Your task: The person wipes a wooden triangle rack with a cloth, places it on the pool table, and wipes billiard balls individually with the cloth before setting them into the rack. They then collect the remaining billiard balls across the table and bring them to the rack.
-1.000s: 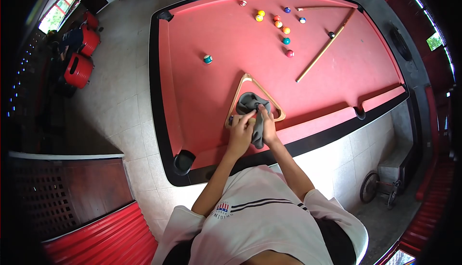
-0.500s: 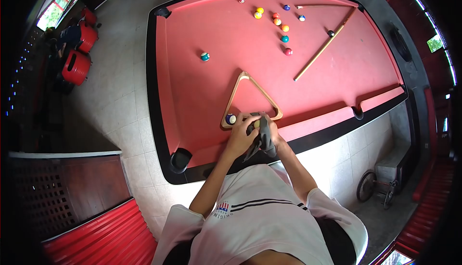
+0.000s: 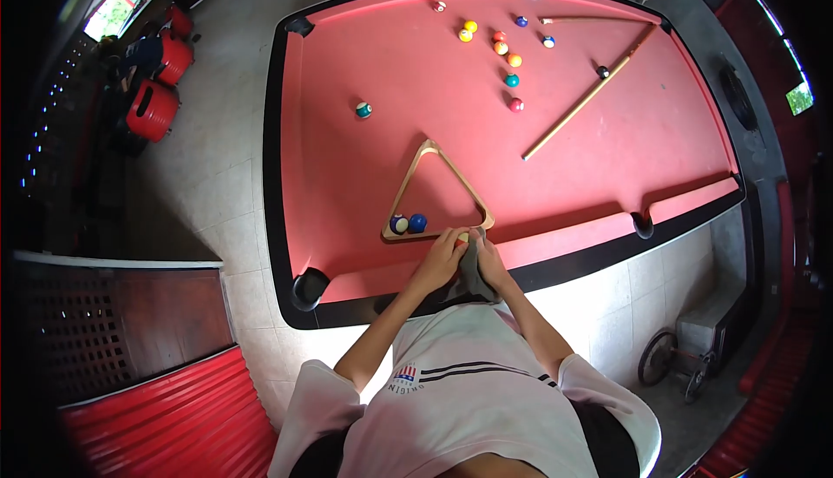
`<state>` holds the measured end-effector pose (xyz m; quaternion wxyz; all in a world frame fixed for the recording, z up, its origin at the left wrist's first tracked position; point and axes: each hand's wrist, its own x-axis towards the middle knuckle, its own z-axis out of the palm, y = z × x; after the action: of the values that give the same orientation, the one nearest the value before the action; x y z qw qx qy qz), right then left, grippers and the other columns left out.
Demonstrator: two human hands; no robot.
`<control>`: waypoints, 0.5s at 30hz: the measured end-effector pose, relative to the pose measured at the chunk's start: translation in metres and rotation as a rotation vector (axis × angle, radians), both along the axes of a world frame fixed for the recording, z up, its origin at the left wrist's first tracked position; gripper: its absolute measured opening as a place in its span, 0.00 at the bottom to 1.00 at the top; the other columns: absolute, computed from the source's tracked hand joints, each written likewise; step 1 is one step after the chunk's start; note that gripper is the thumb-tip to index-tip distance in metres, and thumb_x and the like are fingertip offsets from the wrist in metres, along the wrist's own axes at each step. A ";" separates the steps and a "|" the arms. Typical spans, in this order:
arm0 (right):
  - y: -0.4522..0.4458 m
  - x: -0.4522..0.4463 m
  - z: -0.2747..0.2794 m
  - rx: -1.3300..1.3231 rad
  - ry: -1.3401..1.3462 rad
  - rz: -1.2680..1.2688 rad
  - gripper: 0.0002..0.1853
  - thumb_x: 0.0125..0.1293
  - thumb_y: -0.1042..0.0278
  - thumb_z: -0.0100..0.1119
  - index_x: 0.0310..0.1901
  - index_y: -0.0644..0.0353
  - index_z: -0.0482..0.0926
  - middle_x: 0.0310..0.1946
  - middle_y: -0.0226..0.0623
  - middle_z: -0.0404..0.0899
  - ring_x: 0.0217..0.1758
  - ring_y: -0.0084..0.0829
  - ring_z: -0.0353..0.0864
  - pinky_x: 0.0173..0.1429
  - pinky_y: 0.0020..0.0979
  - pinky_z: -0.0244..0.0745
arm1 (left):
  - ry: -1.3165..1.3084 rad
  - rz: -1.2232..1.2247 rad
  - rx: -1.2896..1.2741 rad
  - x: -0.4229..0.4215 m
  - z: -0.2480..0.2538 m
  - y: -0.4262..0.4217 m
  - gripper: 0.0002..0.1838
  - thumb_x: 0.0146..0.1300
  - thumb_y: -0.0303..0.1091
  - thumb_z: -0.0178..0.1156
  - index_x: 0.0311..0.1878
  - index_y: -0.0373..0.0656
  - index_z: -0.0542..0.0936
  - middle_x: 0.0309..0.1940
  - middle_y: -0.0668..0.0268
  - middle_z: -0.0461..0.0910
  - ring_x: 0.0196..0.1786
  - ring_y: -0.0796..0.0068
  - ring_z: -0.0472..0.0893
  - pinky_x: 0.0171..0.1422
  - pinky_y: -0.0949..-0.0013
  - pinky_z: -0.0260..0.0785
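Both my hands are closed on a grey cloth in front of my body, just over the near rail of the pool table. My left hand grips its left side, and my right hand its right side. A small yellowish patch shows between my fingertips; I cannot tell what it is. Just beyond my hands lies a wooden triangle rack on the red felt, point facing away. In its near left corner a purple-and-white striped ball sits beside a blue ball.
A green striped ball lies left of centre on the pool table. Several balls are scattered at the far side, including a red ball and a black ball. A cue lies across the right half; another cue is behind it.
My hands and the cloth have drawn back toward my body, away from the rack. The blue ball now shows beside the striped one. The whole view has shifted slightly.
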<state>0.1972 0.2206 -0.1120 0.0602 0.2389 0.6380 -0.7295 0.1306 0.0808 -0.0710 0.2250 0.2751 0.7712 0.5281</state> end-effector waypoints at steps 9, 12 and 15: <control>0.053 0.000 -0.022 -0.572 -0.074 -0.128 0.28 0.73 0.39 0.45 0.53 0.59 0.78 0.36 0.31 0.79 0.37 0.21 0.79 0.40 0.23 0.76 | 0.021 -0.032 0.042 0.009 -0.020 0.042 0.37 0.60 0.29 0.62 0.73 0.42 0.60 0.56 0.54 0.70 0.59 0.47 0.67 0.67 0.56 0.59; 0.071 -0.004 -0.033 -0.413 -0.083 -0.081 0.27 0.75 0.42 0.43 0.53 0.59 0.78 0.38 0.33 0.79 0.36 0.22 0.80 0.37 0.24 0.77 | 0.119 -0.016 -0.063 0.013 -0.003 0.058 0.33 0.59 0.30 0.63 0.69 0.43 0.65 0.56 0.54 0.71 0.57 0.48 0.68 0.65 0.56 0.61; 0.089 -0.003 -0.001 -0.407 -0.171 0.029 0.28 0.73 0.40 0.46 0.59 0.57 0.75 0.47 0.33 0.79 0.47 0.24 0.79 0.50 0.24 0.75 | 0.143 0.011 -0.109 0.015 0.003 0.070 0.27 0.59 0.35 0.64 0.62 0.43 0.71 0.56 0.56 0.73 0.54 0.51 0.69 0.62 0.56 0.62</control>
<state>0.1944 0.3095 -0.1126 0.1715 0.2738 0.4736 -0.8194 0.1455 0.1509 -0.0678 0.1812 0.2950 0.8145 0.4656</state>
